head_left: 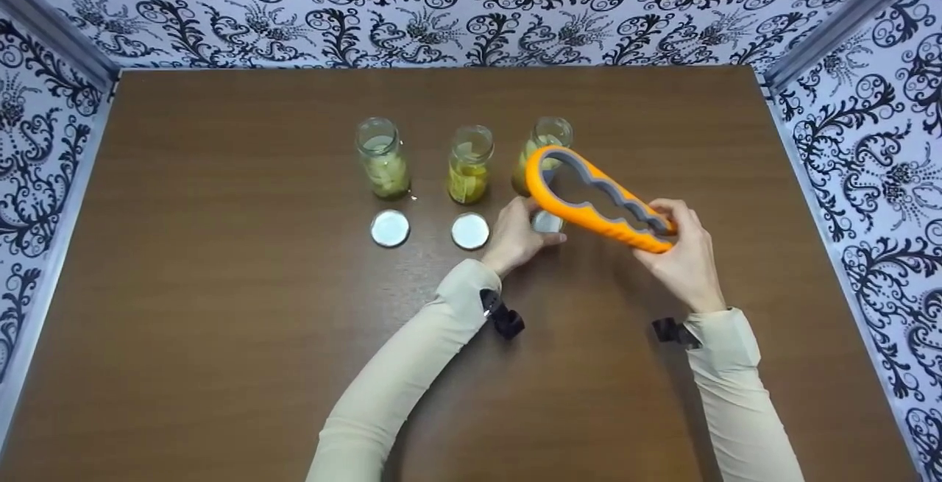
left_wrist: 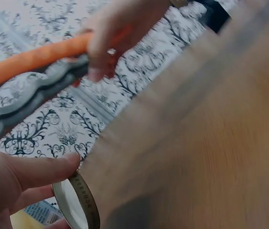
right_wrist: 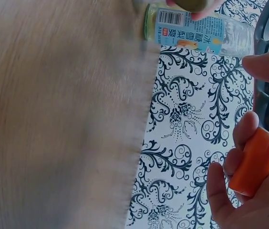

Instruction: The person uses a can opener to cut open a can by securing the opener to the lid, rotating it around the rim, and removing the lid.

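Observation:
My left hand (head_left: pixel 515 235) pinches a round jar lid (head_left: pixel 547 222) between thumb and fingers; the left wrist view shows the lid (left_wrist: pixel 87 202) tilted on its edge. My right hand (head_left: pixel 688 257) grips the handle end of an orange and grey jar opener (head_left: pixel 611 227). Its looped end hangs over the lid and partly covers the rightmost glass jar (head_left: pixel 524 154). That jar stands without a lid just beyond my left hand, and its blue label (right_wrist: pixel 191 29) shows in the right wrist view.
Two more lidless glass jars stand to the left, one with pale pieces (head_left: pixel 386 169), one with yellow pieces (head_left: pixel 468 182). In front of them lie two white-faced lids, a left one (head_left: pixel 389 229) and a middle one (head_left: pixel 469 231). Patterned panels (head_left: pixel 412 11) border the brown table (head_left: pixel 221 283).

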### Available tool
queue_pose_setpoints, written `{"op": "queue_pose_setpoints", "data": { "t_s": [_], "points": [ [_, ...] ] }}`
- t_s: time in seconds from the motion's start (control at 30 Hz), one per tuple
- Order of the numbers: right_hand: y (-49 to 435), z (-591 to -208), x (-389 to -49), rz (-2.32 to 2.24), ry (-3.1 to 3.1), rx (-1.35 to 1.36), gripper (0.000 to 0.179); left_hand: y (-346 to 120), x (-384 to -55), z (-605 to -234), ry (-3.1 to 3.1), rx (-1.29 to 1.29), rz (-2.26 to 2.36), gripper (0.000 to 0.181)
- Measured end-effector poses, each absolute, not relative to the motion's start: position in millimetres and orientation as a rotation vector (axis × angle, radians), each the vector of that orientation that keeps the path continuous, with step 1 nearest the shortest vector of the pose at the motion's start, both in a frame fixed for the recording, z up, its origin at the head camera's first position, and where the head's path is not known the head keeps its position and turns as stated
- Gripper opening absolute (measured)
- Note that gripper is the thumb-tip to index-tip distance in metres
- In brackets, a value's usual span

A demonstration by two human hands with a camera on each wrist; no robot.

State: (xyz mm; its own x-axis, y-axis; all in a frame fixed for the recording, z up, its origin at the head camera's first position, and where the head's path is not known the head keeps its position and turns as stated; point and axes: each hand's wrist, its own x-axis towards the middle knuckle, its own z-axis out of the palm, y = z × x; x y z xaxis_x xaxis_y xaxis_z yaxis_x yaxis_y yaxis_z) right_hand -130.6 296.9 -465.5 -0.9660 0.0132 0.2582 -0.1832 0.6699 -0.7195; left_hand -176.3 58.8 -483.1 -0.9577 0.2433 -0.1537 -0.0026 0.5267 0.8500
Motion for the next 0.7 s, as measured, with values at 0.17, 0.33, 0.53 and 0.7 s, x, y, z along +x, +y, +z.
{"op": "queue_pose_setpoints", "data": {
  "t_s": [0.17, 0.33, 0.53, 0.7],
  "points": [
    [296, -465, -131, 1.185, -2.653, 0.113, 0.048, 62, -177, -485, 2.7, 0.238, 1.138, 0.046],
    [293, -465, -130, 1.182, -2.658, 0.094, 0.047, 66, -179, -487, 2.847, 0.328, 0.882, 0.037],
    [291, -467, -130, 1.209, -2.669, 0.128, 0.048, 70, -178, -490, 2.968, 0.412, 0.67, 0.043],
    [291, -470, -128, 1.186, -2.683, 0.136, 0.048, 73, -175, -494, 3.019, 0.485, 0.682, 0.039]
  ]
}}
